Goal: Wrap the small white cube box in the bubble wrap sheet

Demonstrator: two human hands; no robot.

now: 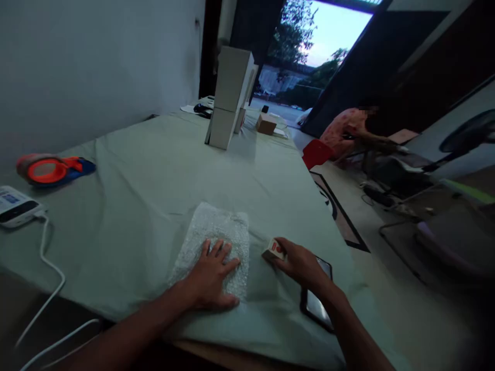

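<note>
My left hand lies flat with its fingers spread on a sheet of bubble wrap near the front of the table. To the right of the wrap, my right hand grips a small white box with red marks on it, low over the cloth or resting on it; I cannot tell which. Part of the box is hidden by the fingers. A dark-edged smartphone lies under my right wrist, partly covered by the forearm.
A pale green cloth covers the table. At left are an orange and blue tape dispenser and a white device with a cable. Tall white boxes and a brown carton stand farther back. A person sits at right.
</note>
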